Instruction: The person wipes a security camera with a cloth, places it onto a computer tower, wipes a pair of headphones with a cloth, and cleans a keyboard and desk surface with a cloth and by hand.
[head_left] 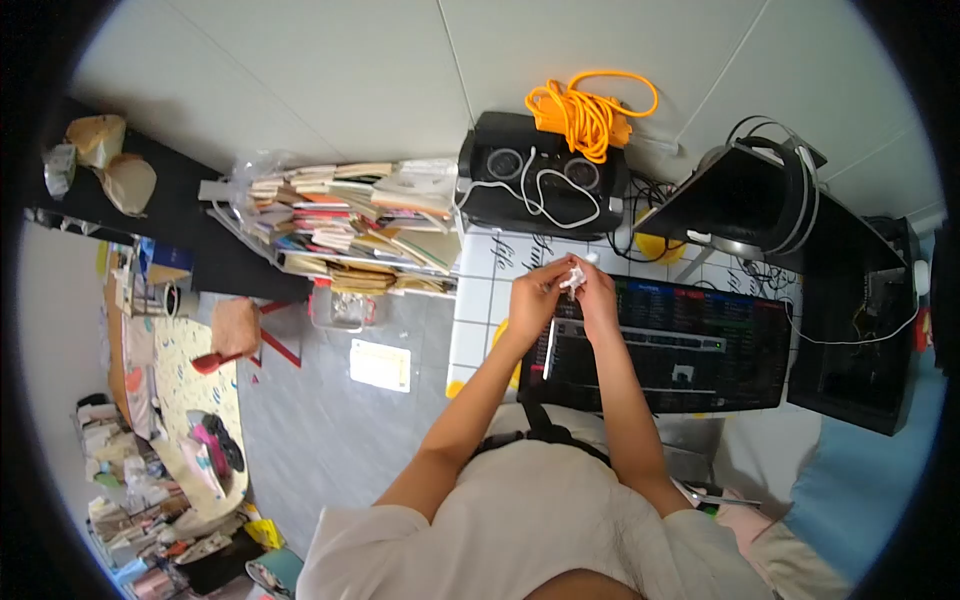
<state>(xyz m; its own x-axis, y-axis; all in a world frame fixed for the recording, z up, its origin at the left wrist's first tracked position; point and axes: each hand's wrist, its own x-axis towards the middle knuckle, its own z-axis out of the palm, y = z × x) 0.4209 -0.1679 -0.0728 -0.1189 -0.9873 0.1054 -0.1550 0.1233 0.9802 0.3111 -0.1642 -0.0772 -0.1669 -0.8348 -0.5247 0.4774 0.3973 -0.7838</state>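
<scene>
My left hand and my right hand are raised in front of me, close together over the table's edge area. Between their fingertips is a small crumpled white thing, perhaps tissue; its exact kind is too small to make out. Fingers of both hands are bent and pinched around it, and some are hidden. Below the hands lies a large dark panel covered in small writing and pictures. The white table with a grid pattern and black lettering shows around it.
Behind my hands stands a black speaker box with a white cable, topped by a coiled orange cord. Stacked books fill the left. Headphones hang at the right, near an open black case. A stool stands lower left.
</scene>
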